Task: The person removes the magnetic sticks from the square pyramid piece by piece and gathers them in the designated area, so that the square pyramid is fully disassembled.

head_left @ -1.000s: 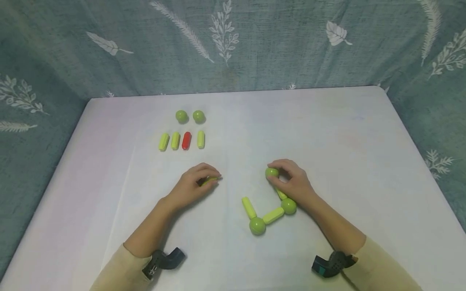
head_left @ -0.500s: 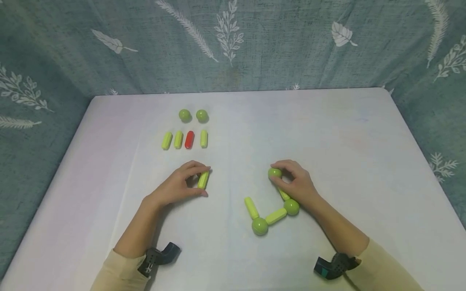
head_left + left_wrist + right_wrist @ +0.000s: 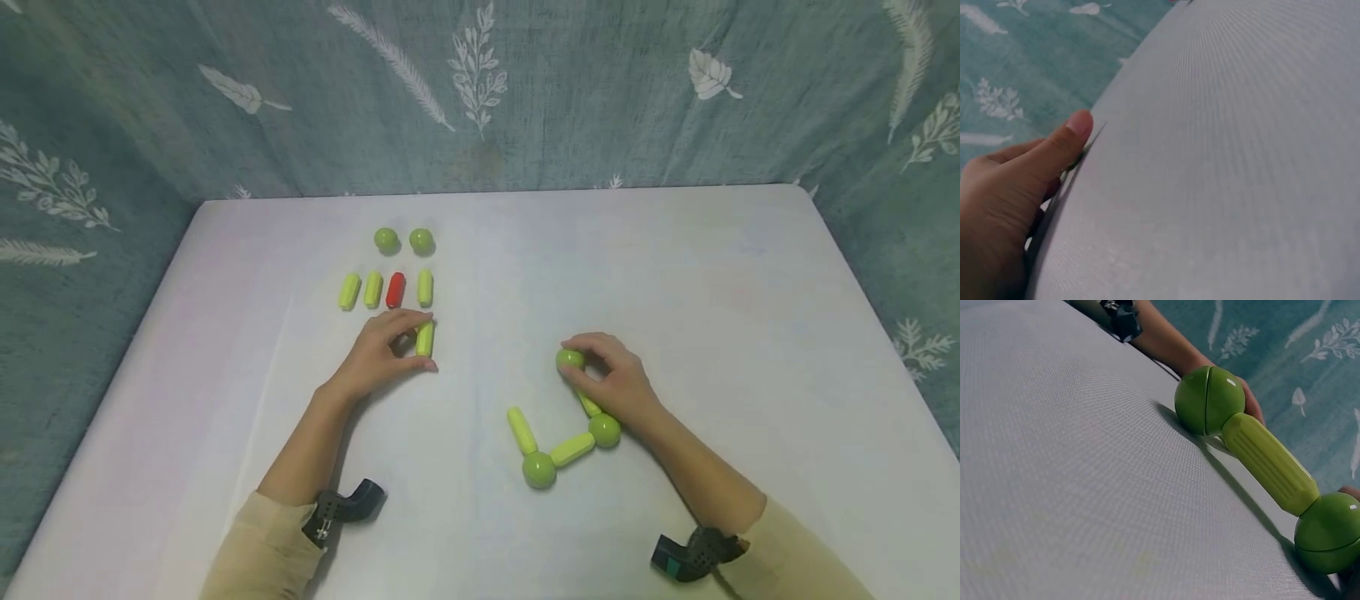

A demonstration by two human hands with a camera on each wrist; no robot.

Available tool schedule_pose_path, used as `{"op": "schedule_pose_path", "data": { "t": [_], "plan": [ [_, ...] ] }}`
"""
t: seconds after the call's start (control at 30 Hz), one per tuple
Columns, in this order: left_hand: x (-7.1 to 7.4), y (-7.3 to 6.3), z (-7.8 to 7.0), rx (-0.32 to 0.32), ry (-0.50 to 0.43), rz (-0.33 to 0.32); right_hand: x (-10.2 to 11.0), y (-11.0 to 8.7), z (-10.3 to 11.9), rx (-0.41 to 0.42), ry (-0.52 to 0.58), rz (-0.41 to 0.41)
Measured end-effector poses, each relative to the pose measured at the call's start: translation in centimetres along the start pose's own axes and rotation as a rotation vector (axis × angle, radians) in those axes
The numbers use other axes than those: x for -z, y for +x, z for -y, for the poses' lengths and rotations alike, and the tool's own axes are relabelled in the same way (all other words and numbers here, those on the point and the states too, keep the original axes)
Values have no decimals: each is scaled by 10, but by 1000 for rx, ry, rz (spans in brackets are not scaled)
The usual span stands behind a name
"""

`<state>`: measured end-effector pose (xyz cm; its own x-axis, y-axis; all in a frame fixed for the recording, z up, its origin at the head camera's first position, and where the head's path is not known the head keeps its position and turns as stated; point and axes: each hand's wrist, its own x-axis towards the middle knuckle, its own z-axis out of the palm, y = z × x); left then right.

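Observation:
My left hand (image 3: 390, 346) pinches a yellow-green toy rod (image 3: 425, 339) end to end between thumb and fingertips, just in front of a row of rods. In the left wrist view that hand hides most of it. My right hand (image 3: 607, 375) grips a green ball (image 3: 570, 359) at the far end of a joined chain. From there a partly covered rod (image 3: 588, 404) leads to a second ball (image 3: 604, 431), then a rod (image 3: 1269, 464), a third ball (image 3: 539, 470) and an end rod (image 3: 522, 431) pointing away from the body.
At the back left lie two loose green balls (image 3: 386, 240). Before them sits a row of yellow-green rods (image 3: 349, 292) with one red rod (image 3: 395, 290). The white table (image 3: 675, 275) ends at a green leaf-print cloth (image 3: 555, 108).
My left hand has moved left, then away from the body toward the loose rods, turning the rod it holds more upright in the head view. My right hand stays on its ball.

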<state>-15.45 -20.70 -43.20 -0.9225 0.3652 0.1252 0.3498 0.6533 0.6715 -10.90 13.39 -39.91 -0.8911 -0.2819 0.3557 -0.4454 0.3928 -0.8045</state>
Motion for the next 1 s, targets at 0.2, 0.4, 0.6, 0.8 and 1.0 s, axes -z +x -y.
{"op": "schedule_pose_path", "data": {
  "t": [0.2,0.4,0.6,0.8,1.0],
  "plan": [
    [-1,-3,-3,14,28,-22,-5,-4,-14,3,11,-1],
    [0,-3,-2,13,9,-24,-10,-6,-39,-24,24,-9],
    [-1,-10,-8,-166,45,-169,-6,-9,-32,-192,1,10],
    [-19,-3,-38,-516,16,-318,-3,-13,-17,-178,-39,120],
    [-56,6,-67,-396,-79,-46,-7,-13,-12,-223,82,213]
  ]
}}
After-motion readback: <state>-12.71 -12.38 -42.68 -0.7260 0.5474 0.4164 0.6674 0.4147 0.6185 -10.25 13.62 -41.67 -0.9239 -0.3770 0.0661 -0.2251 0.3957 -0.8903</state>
